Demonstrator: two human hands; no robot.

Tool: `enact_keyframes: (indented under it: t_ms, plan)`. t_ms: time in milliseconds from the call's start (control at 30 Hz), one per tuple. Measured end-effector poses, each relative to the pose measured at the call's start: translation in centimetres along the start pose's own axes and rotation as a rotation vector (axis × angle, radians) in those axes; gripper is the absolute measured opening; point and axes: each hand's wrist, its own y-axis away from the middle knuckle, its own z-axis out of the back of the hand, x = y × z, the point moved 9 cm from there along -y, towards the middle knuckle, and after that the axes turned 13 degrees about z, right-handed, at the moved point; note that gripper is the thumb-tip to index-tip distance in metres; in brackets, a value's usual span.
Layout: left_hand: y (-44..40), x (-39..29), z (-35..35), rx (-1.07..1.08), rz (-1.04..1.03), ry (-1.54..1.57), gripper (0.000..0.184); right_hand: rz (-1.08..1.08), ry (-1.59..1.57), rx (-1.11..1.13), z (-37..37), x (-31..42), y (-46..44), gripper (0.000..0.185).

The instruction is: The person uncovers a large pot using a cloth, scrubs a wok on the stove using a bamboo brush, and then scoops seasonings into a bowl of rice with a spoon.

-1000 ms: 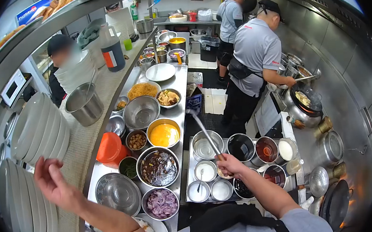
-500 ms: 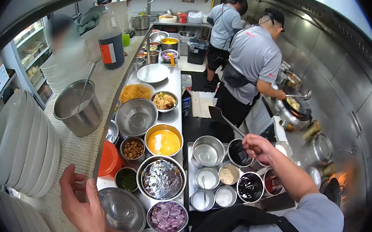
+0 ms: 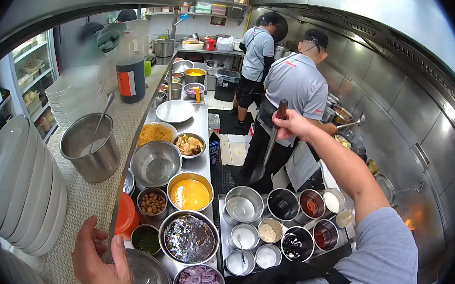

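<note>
R hand [image 3: 286, 125] clamped round spatula [image 3: 272, 148] near its handle end, blade hanging low past tray's [image 3: 223, 226] far edge, prob. so it clears the pots [image 3: 282, 204]. L hand [image 3: 106, 267] well apart, empty, fingers loosely curled by shelf's [image 3: 115, 203] near edge, maybe for balance; can't tell if touching. Pots packed edge to edge on tray, presumably for quick reach.

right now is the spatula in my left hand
No, the right hand grips the spatula, well away from the left hand.
</note>
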Motion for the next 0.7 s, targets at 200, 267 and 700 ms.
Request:
enact_keyframes:
  t_ms: [200,267,700]
  plan:
    - [0.0,-0.3,-0.3,0.021,0.042,0.070,0.039,0.037,0.223,-0.027,2.4,-2.0,-1.1,0.019]
    - [0.0,-0.3,-0.4,0.032,0.049,0.059,0.038,0.045,0.193,-0.068,2.9,-3.6,-1.5,0.018]
    - [-0.2,0.1,-0.7,0.048,0.026,0.025,0.037,0.042,0.199,-0.058,2.6,-4.2,-4.1,0.023]
